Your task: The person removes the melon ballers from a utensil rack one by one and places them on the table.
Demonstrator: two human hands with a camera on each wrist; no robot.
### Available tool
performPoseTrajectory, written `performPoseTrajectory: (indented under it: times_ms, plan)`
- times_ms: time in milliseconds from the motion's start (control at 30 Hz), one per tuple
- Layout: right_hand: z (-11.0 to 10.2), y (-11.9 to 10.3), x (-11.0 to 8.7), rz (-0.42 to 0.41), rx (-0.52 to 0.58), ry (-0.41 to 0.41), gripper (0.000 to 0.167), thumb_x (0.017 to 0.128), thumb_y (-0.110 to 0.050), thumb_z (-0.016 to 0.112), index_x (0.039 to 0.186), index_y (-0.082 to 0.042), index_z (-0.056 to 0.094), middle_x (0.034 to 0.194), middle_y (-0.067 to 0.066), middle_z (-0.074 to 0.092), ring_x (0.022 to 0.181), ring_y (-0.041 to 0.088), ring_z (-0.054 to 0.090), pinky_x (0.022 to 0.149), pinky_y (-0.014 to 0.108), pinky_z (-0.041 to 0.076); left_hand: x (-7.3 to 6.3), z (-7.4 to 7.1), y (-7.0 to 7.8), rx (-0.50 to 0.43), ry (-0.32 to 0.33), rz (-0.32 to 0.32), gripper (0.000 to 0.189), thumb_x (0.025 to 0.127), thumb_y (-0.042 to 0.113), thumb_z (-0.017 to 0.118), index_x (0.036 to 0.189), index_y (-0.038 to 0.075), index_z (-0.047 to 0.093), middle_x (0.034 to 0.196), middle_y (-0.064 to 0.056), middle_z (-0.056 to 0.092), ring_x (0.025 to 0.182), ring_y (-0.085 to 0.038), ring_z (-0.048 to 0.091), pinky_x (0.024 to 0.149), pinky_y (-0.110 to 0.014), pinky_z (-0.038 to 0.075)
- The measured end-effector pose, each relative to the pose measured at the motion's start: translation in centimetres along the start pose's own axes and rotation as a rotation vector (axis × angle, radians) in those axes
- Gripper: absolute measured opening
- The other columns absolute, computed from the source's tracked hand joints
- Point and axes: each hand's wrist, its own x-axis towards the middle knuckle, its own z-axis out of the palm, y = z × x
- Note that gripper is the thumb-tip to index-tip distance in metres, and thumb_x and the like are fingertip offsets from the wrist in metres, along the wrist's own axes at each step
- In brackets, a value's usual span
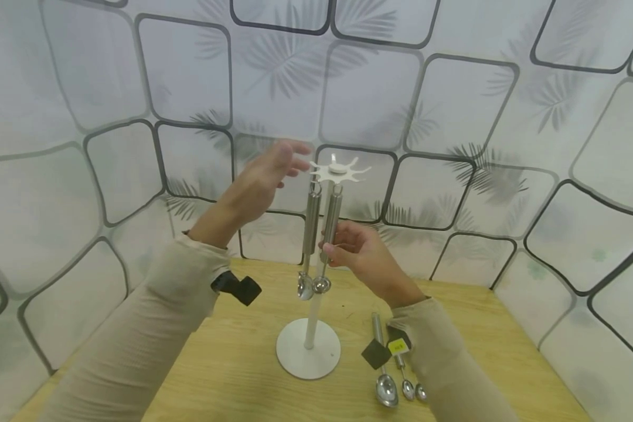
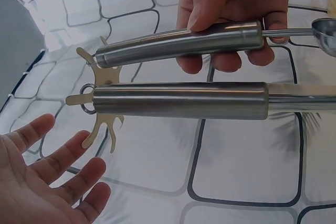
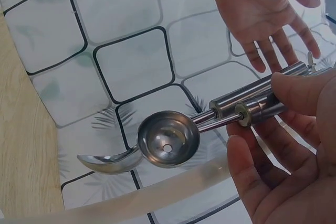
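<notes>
My right hand (image 1: 364,252) grips the metal handle of a melon baller (image 1: 322,285), its thumb on one side and fingers on the other. In the right wrist view its round bowl (image 3: 168,139) has a small hole. The ring on its handle is at a hook of the white rack (image 1: 339,170). Beside it a thicker-handled metal scoop (image 1: 311,225) hangs by its ring from another hook; its curved head (image 3: 110,162) is partly hidden behind the baller. My left hand (image 1: 266,179) is beside the hooks, fingers spread and holding nothing (image 2: 47,166).
The rack's round white base (image 1: 308,351) stands on the wooden table (image 1: 232,363). To its right lie a larger metal scoop (image 1: 386,390) and smaller ones (image 1: 408,389), partly hidden by my right wrist and its strap. A patterned curtain (image 1: 279,99) surrounds the table.
</notes>
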Motion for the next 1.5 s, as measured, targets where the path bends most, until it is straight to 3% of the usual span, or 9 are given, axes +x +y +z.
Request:
performPoseTrajectory:
  times_ms: [100,333,800,1100,1500]
  plan:
    - [0.0,-0.2,-0.1,0.003,-0.010,0.001,0.028,0.094,-0.001,0.060,0.117,0.013,0.053,0.104,0.026,0.062,0.087,0.020,0.065,0.078,0.038,0.055,0.0,0.1,0.0,-0.004,0.000,0.000,0.051,0.106,0.032,0.016,0.140,0.005,0.043,0.131,-0.020,0.056,0.117,-0.033,0.051,0.093,-0.047,0.040]
    - [0.0,-0.8,-0.2,-0.034,-0.016,-0.009,0.020,0.093,0.002,0.060,0.111,0.009,0.055,0.097,0.012,0.064,0.084,0.020,0.065,0.077,0.039,0.055,0.0,0.3,0.0,-0.012,-0.010,0.004,0.051,0.106,0.031,0.015,0.140,0.003,0.041,0.129,-0.021,0.056,0.117,-0.035,0.050,0.093,-0.047,0.040]
    - [-0.5,-1.3,-1.4,-0.020,-0.022,-0.028,0.026,0.091,0.003,0.061,0.116,0.010,0.056,0.101,0.022,0.062,0.085,0.020,0.065,0.078,0.037,0.055,-0.1,0.5,-0.1,-0.019,-0.024,0.030,0.053,0.105,0.033,0.014,0.141,0.004,0.041,0.132,-0.018,0.056,0.118,-0.034,0.050,0.092,-0.048,0.040]
    - [-1.9,0.2,-3.2,0.038,-0.062,-0.026,0.024,0.093,-0.001,0.062,0.114,0.007,0.055,0.097,0.012,0.064,0.083,0.020,0.064,0.076,0.035,0.056,0.0,0.6,-0.2,-0.022,-0.031,0.033,0.053,0.105,0.032,0.014,0.140,0.003,0.041,0.133,-0.019,0.055,0.118,-0.034,0.050,0.092,-0.047,0.040]
    - [-4.3,3.4,-6.0,0.084,-0.061,-0.003,0.025,0.096,-0.008,0.060,0.116,0.004,0.055,0.102,0.015,0.065,0.091,0.030,0.067,0.080,0.040,0.056,0.0,0.8,-0.1,-0.017,-0.030,0.035,0.050,0.106,0.030,0.015,0.137,0.004,0.043,0.132,-0.019,0.056,0.117,-0.034,0.051,0.091,-0.047,0.041]
